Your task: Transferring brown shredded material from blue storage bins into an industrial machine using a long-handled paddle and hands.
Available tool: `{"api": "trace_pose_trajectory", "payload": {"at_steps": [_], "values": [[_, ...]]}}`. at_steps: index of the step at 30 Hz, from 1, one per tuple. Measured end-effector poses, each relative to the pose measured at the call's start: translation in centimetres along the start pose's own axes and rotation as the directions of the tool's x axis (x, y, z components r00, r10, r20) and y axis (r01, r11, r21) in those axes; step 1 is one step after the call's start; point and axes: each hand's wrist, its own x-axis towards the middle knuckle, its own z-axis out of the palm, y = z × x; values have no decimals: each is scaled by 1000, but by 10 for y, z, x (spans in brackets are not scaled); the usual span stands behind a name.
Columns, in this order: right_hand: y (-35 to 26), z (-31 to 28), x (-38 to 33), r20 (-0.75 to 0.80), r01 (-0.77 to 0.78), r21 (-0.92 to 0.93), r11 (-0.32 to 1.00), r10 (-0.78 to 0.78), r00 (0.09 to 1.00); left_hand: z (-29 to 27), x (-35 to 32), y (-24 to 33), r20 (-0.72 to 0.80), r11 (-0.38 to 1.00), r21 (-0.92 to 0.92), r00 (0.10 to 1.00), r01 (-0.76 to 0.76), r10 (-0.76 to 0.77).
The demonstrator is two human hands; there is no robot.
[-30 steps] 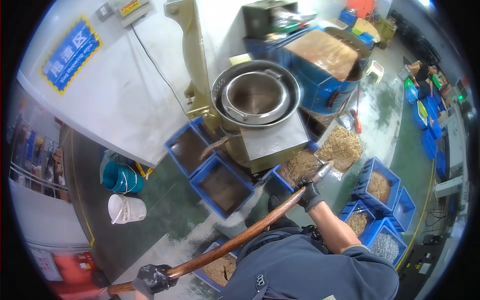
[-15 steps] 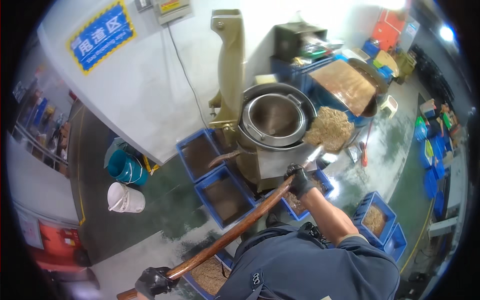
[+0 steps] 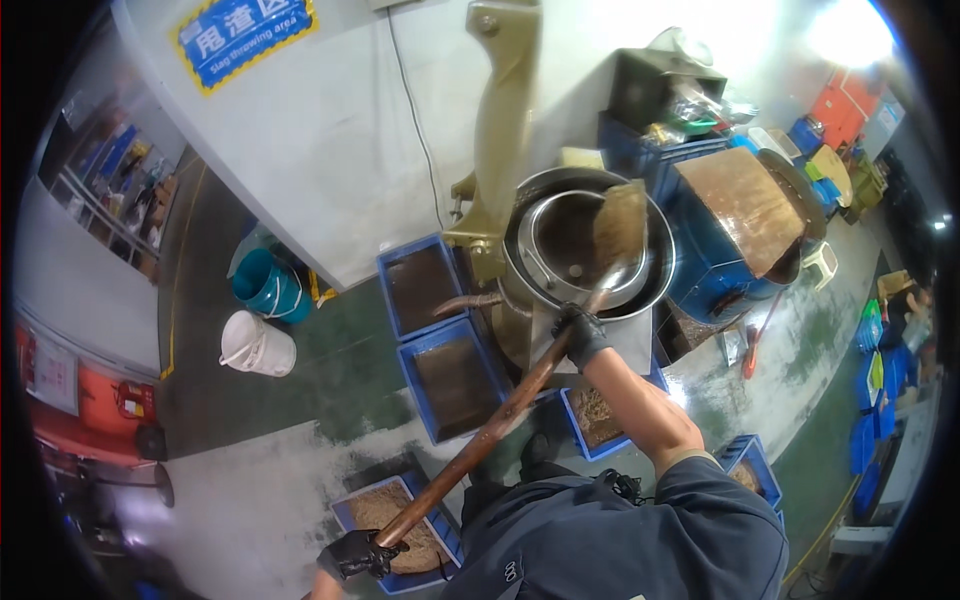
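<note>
The fingers of my right hand [image 3: 582,335] are closed round the shovel [image 3: 484,445] near its head; those of my left hand [image 3: 362,555] grip its near-left end. The head, with blurred tan mash [image 3: 622,222], hangs over the far pot [image 3: 566,228]. This seems the loading step; emptying calls for rolling the shovel.

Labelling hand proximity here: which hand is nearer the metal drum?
Right. The right hand grips the wooden handle close to the near rim of the metal drum; the left hand grips it near its back end, well away, lower left in view.
</note>
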Motion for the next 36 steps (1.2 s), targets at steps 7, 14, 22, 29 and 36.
{"api": "trace_pose_trajectory", "payload": {"at_steps": [7, 14, 22, 29, 36], "values": [[33, 35, 1, -103, -94, 9, 995, 95, 990, 56, -49, 29, -84, 993, 37, 990, -115, 117], [29, 46, -7, -276, -179, -103, 978, 145, 950, 89, -38, 5, -182, 924, -377, 974, 55, -132], [24, 51, -38, -244, -143, -209, 967, 90, 966, 78, -7, -76, -83, 906, -420, 996, -57, 25], [9, 40, -118, 223, -22, 238, 971, -33, 974, 46, 1, -97, -484, 727, 687, 750, 7, 451], [38, -6, -272, -114, 209, 129, 969, -195, 974, -17, 17, -82, -248, 334, 942, 578, -44, 777]]}}
